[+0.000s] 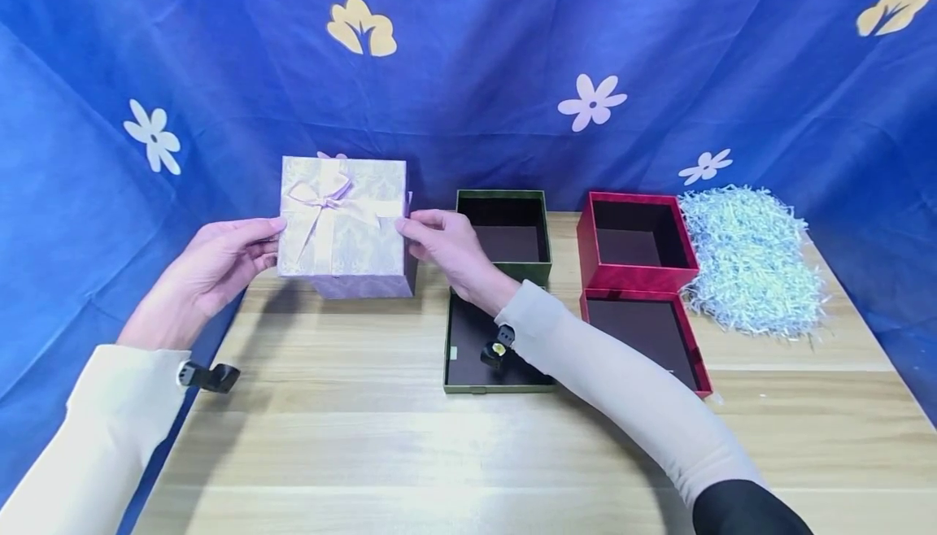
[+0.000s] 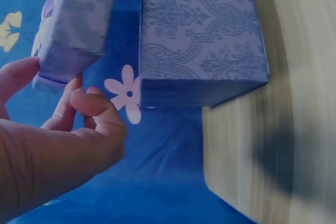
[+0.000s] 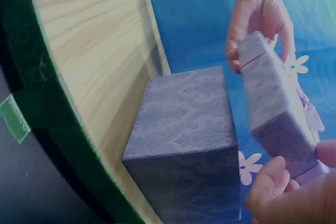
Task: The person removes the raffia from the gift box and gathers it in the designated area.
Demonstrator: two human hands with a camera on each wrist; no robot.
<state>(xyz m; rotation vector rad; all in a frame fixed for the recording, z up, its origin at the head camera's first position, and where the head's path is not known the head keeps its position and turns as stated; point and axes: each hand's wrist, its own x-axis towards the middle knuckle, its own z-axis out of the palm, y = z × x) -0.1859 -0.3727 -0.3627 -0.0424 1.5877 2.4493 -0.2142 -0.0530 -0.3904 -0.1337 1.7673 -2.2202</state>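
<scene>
A lilac patterned lid with a ribbon bow on top is held up between both hands. My left hand pinches its left edge, thumb on top and fingers below. At the opposite edge, my right hand pinches it the same way. Directly below stands the matching lilac box on the table. Both wrist views show a gap between the lid and the box. From the head, the lid hides the box's opening and most of its body.
Right of the lilac box sits an open green box, its lid upturned in front under my right forearm. Farther right are an open red box, its upturned lid, and a pile of pale blue shredded paper. Blue cloth hangs behind.
</scene>
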